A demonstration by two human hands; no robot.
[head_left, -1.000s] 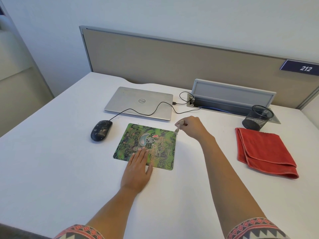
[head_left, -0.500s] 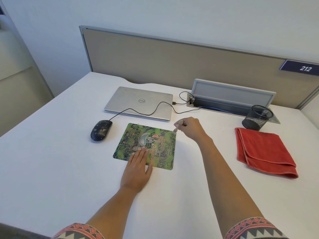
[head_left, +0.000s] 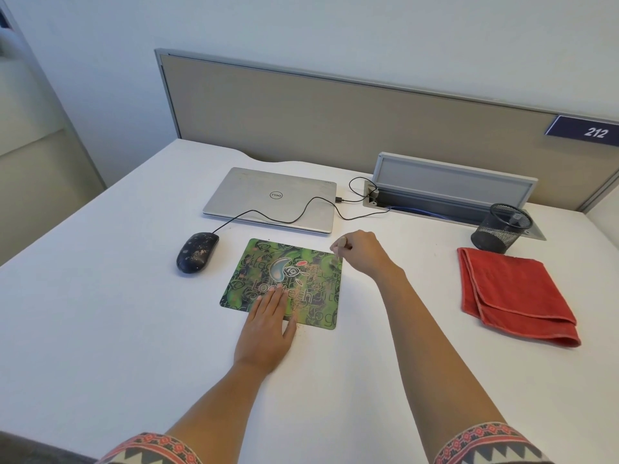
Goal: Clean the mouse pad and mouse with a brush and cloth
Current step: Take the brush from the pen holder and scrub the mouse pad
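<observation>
- The right hand (head_left: pixel 363 254), at centre frame, had its grip clamped on a small brush (head_left: pixel 336 251). The brush's blurred tip was at the upper right corner of the mouse pad (head_left: pixel 254 266).
- The pad lay at centre, with the speckled mouse (head_left: pixel 197 252) just left of it.
- The left hand (head_left: pixel 268 326) lay flat, grip apart, fingers straight on the pad's lower edge. If that press eased, a stroke would likely drag the pad across the desk (head_left: pixel 100 296).
- Brown crumbs (head_left: pixel 313 272) sat on the pad's right half and beside the left hand's fingers. A hard sweep could scatter them over the desk, or toward the laptop (head_left: pixel 268 195) above.
- The mouse's cable (head_left: pixel 301 209) looped over the laptop lid, so lifting the mouse carelessly could tug it.
- The red cloth (head_left: pixel 512 296) lay folded at right, well apart from the pad and a reach away when wanted.
- The desk was white and plain, backed by a beige partition (head_left: pixel 335 118).
- Along the partition's foot were an open cable tray (head_left: pixel 452 185) and a mesh cup (head_left: pixel 502 226), with a plate reading 212 (head_left: pixel 593 131) at upper right. A pale wall rose behind.
</observation>
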